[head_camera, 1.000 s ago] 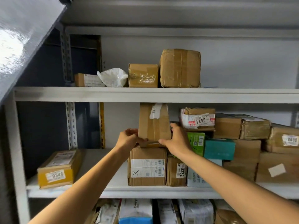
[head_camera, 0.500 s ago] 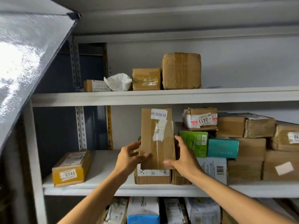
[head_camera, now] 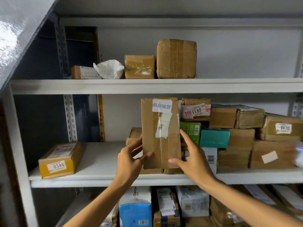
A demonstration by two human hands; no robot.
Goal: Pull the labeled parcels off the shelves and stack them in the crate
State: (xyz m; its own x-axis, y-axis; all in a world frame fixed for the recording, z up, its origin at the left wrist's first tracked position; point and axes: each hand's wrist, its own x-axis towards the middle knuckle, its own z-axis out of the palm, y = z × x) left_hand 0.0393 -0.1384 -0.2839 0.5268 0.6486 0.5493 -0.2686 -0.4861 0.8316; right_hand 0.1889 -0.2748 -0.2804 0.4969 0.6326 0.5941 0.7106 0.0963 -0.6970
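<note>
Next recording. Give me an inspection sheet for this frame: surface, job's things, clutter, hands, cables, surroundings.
Surface: white middle shelf, loaded with parcels.
Job's things: tall brown parcel, upright, held in front of the stack, white label near its top; yellow box marked 0346 at the shelf's left; taped box marked 0411 atop the stack; crate not in view.
Clutter: white bag between boxes on the upper shelf.
Hands: left hand grips the parcel's lower left edge; right hand grips its lower right edge.
Cables: nothing seen.
Surroundings: grey back wall; more parcels on the level below.
</note>
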